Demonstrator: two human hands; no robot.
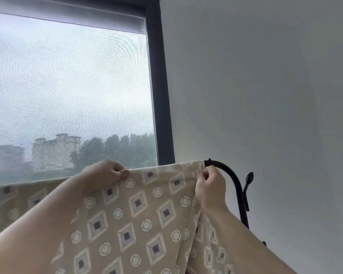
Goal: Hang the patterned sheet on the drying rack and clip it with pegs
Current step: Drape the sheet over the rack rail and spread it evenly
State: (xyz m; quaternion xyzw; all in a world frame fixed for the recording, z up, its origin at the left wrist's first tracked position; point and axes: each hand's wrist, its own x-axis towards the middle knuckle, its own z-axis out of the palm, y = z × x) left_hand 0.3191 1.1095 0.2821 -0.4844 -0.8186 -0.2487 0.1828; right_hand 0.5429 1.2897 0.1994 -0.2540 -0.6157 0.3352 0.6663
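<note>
While the patterned sheet (143,210) is draping over the drying rack (229,175), left hand (105,175) and right hand (210,186) are pinching its top fold; the cloth is looking soft and limp, best gripped along that edge between them.

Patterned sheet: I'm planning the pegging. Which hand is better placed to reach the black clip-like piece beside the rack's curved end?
Right, probably. The right hand pinches the sheet beside the rack's curved end, near the clip-like piece; the left hand holds the top edge farther off.
</note>
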